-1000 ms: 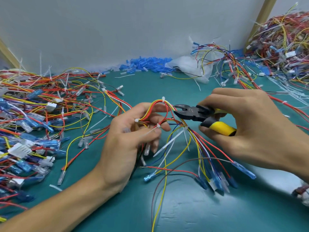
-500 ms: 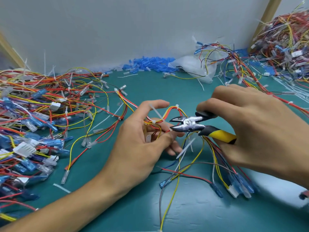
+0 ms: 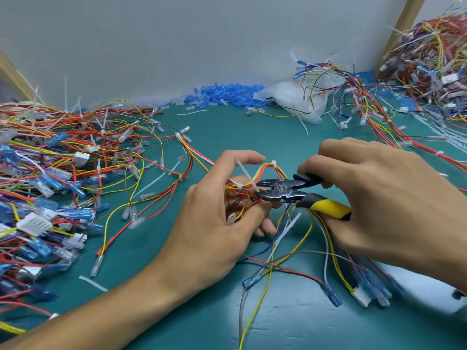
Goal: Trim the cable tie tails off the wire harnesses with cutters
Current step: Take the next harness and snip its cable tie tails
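My left hand (image 3: 212,213) grips a wire harness (image 3: 267,173) of red, yellow and orange wires at the middle of the green mat. A white cable tie tail (image 3: 243,171) sticks up from the bundle between my left fingers. My right hand (image 3: 374,198) holds black cutters with yellow handles (image 3: 285,189). The cutter jaws point left, open around the base of the tail. The harness's loose ends with blue terminals (image 3: 364,289) trail down to the lower right.
A large heap of harnesses (image 3: 50,173) covers the left of the mat. Another heap (image 3: 429,72) is piled at the back right. Blue terminal sleeves (image 3: 222,94) and a white plastic bag (image 3: 290,99) lie along the grey wall. Cut tie tails (image 3: 92,282) lie scattered.
My left hand has turned the harness so a tie tail stands up. The cutters have swung down and left until their jaws reach that tail.
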A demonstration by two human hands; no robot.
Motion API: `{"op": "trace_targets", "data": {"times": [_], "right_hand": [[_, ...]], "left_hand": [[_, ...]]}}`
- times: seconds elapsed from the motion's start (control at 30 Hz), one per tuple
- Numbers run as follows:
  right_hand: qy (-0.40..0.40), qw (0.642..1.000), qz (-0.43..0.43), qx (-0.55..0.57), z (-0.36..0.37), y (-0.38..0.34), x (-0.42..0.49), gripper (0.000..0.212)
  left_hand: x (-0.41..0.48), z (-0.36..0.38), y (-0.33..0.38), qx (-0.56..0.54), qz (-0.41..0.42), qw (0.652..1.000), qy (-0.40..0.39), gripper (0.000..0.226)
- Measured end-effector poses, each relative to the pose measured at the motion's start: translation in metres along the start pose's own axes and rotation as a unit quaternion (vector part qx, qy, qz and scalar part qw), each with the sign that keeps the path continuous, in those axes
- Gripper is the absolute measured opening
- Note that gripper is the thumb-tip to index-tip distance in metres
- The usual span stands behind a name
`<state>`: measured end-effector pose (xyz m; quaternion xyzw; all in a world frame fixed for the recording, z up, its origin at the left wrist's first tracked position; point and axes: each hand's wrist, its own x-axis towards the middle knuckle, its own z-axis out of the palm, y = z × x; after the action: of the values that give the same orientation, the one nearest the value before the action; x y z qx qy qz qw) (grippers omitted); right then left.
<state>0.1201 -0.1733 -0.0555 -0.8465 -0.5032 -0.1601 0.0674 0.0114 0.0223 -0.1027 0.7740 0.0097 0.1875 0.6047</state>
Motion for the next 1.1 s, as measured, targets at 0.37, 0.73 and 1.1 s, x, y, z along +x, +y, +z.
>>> {"op": "trace_targets", "data": {"times": [0.37,0.73,1.1], "right_hand": [[-0.056,0.986,0.056,0.149,-0.004,-0.003,0.002,0.025],[-0.046,0.966,0.090,0.237,0.000,-0.005,0.003,0.019],[0.002,0.947,0.142,0.288,-0.007,0.002,0.007,0.020]], "left_hand": [[-0.004,-0.005,0.006,0.060,0.083,0.995,0.010,0.075],[-0.003,-0.006,0.005,0.069,0.025,0.997,0.036,0.032],[0.002,-0.005,0.004,-0.044,0.012,0.998,0.046,0.028]]}}
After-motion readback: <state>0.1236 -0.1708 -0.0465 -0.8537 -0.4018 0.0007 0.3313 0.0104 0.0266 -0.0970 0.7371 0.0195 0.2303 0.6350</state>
